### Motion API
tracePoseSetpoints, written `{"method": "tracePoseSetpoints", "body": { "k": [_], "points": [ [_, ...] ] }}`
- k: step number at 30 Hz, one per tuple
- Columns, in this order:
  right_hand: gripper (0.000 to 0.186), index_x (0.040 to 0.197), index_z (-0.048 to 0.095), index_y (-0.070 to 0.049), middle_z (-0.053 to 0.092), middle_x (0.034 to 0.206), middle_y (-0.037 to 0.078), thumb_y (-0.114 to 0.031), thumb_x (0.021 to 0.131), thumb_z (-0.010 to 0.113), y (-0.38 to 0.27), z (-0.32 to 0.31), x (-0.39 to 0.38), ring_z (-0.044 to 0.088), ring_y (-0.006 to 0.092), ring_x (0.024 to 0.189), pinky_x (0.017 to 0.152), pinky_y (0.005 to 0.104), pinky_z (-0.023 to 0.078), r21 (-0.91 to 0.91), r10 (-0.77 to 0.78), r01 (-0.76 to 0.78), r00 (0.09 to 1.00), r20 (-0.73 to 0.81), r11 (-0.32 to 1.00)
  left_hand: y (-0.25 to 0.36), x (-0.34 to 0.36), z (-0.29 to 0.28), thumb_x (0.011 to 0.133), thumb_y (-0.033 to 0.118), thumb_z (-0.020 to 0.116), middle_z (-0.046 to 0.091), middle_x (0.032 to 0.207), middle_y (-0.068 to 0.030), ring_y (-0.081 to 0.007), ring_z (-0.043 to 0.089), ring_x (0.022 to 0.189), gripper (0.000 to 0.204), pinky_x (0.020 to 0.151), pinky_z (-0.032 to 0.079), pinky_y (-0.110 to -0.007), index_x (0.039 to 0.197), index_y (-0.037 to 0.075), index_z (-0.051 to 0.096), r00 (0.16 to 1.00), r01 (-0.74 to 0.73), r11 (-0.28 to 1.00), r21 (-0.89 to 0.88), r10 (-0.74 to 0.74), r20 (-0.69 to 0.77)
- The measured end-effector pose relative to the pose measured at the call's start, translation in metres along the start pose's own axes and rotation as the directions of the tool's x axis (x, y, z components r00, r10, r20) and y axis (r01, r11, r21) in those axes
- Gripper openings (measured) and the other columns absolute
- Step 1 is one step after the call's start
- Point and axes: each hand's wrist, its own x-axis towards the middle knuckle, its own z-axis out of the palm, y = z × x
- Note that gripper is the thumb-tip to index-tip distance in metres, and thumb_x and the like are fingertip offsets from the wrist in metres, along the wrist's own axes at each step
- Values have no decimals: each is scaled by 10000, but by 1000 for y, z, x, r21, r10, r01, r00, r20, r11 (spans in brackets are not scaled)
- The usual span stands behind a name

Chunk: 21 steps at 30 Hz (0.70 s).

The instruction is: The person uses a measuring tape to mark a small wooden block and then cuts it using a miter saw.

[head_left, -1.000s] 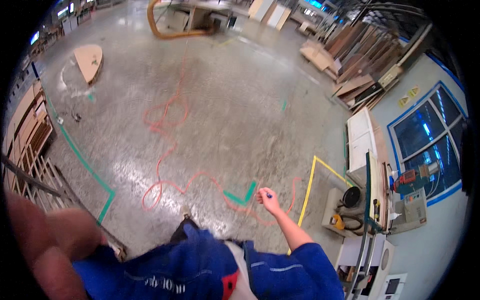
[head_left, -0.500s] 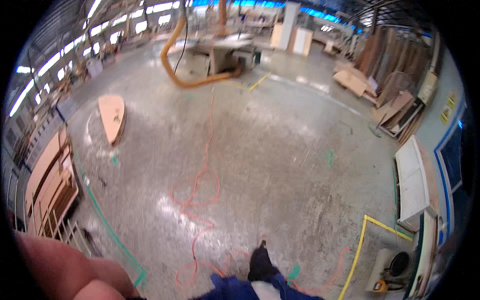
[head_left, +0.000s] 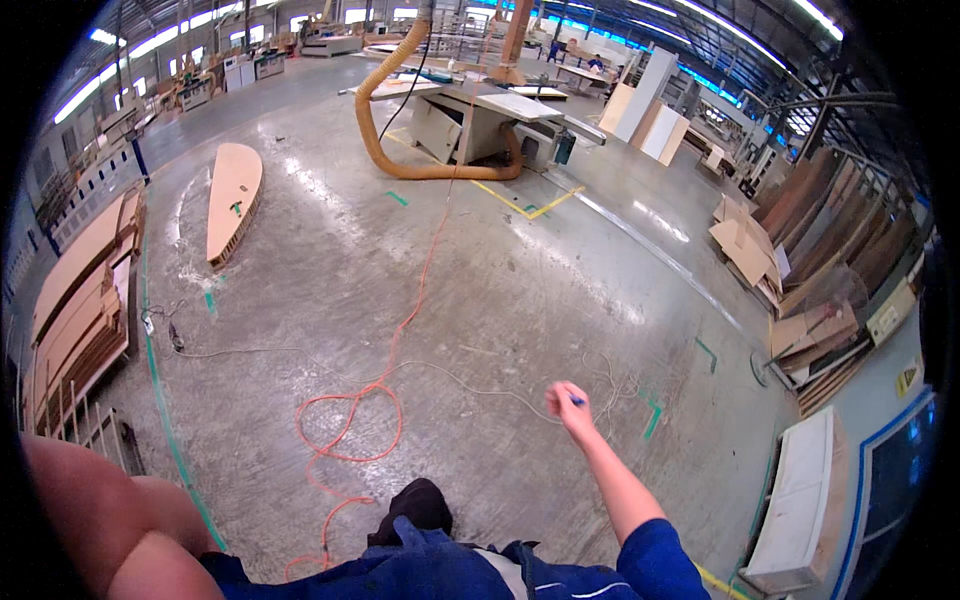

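My right hand reaches out over the floor at the end of a bare forearm with a dark blue short sleeve. Its fingers are closed on a small blue pen-like object, too small to name surely. At the lower left, very near the lens, my left hand shows as large bent fingers pressed together; whatever they hold is out of sight. Below my right hand, a thin pale cable crosses the concrete. An orange cord lies looped left of it. My dark shoe shows at the bottom.
A curved wooden panel piece lies far left, beyond stacked boards. Ahead stands a saw table with a yellow hose. Leaning boards and a white cabinet line the right side. Green tape marks the floor.
My right hand and forearm have come into view with the small blue object. The view has shifted, the shoe now appearing further left. My left hand stays at the lower left.
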Motion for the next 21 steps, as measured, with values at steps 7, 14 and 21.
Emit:
{"method": "tracePoseSetpoints", "body": {
  "k": [7, 14, 21],
  "points": [
    [303, 962, 673, -31, 647, 790, 98, -315, 1038, 600, -37, 67, 248, 637, 200, 733, 687, 355, 507, -592, -256, 570, 808, 531, 569, -209, -7, 73, 778, -8, 749, 654, 790, -45, -202, 626, 683, 328, 624, 492, -335, 1093, 81, 723, 986, -98, 990, 102, 111, -126],
    [356, 800, 641, -83, 674, 755, 64, -352, 1021, 569, 102, 1, 369, 576, 139, 624, 541, 312, 449, -451, 269, -125, 925, 269, 883, -421, 36, 140, 771, -28, 736, 656, 788, -40, -202, 629, 678, 348, 615, 493, -334, 1099, 89, 738, 996, 86, 940, 332, -71, -56],
    [333, 778, 579, -103, 612, 729, 44, -349, 1002, 575, 60, 167, 616, 558, 143, 624, 545, 306, 444, -417, 644, -527, 733, 217, 740, -690, 38, 290, 868, 121, 750, 660, 792, -68, -223, 649, 702, 230, 636, 498, -362, 1096, 113, 727, 870, 303, 928, 216, -362, 336]
  ]
}}
